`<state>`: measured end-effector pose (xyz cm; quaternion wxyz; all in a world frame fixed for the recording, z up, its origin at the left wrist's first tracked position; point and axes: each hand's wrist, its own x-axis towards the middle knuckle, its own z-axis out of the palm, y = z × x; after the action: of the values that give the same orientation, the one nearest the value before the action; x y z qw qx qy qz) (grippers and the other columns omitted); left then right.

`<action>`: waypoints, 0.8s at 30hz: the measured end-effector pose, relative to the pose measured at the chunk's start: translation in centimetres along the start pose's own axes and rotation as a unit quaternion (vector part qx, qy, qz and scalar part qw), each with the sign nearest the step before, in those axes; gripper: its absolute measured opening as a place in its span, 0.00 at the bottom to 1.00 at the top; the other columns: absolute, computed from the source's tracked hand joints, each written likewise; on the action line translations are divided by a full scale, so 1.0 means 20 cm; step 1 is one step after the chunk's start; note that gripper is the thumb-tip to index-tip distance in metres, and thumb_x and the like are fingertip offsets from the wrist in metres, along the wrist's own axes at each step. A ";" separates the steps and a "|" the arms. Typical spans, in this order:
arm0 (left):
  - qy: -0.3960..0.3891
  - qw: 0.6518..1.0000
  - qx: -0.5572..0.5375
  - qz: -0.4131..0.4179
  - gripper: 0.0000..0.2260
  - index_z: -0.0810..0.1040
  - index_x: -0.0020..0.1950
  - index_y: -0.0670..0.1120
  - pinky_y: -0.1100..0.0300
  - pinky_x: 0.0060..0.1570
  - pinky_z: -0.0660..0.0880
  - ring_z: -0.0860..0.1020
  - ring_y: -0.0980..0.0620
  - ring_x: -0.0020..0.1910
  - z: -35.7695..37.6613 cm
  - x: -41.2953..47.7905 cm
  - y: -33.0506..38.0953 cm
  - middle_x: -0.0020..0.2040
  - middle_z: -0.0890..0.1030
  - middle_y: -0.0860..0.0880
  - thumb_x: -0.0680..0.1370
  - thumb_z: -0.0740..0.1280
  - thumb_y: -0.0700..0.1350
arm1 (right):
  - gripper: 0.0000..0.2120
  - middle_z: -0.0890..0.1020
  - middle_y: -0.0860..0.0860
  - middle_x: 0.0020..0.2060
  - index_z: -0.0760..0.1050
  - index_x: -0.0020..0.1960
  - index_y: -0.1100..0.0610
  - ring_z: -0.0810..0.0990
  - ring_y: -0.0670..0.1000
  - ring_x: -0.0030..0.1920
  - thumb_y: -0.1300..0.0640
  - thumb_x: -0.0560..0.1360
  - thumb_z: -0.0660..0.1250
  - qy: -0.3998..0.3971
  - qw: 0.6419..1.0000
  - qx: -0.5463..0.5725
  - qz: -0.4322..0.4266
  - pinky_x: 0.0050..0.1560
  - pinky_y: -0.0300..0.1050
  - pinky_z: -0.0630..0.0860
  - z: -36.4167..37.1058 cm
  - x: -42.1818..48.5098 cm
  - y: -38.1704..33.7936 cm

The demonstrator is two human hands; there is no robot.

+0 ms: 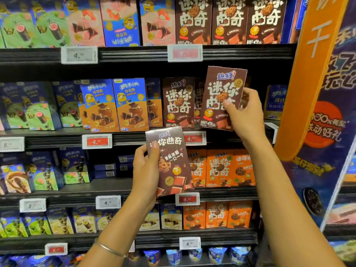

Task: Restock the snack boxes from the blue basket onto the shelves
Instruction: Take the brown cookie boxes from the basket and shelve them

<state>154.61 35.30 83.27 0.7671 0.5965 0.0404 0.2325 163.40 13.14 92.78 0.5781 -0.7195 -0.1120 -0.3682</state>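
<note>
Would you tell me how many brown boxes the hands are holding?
2: lower box in the left hand; upper box in the right hand.

Hands point(145, 170) point(245, 114) grip two brown boxes point(171, 164) point(221, 93) before shelves point(134, 54)

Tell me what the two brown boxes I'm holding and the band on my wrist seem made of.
The upper box and lower box: likely printed cardboard, glossy; flat faces, crisp edges, glare on the lower one. The bangle: thin, pale, shiny, probably metal.
</note>
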 end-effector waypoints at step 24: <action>-0.033 0.999 -0.028 0.025 0.14 0.74 0.67 0.45 0.61 0.35 0.82 0.89 0.52 0.43 0.10 0.05 0.10 0.46 0.89 0.52 0.86 0.64 0.53 | 0.20 0.78 0.48 0.56 0.74 0.63 0.54 0.79 0.48 0.55 0.42 0.78 0.66 0.032 0.999 -0.002 -0.044 0.58 0.48 0.78 0.16 -0.16 0.09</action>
<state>155.54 34.18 86.01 0.7782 0.5831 -0.0061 0.2331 163.58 16.40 89.09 0.5629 -0.7031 -0.1245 -0.4164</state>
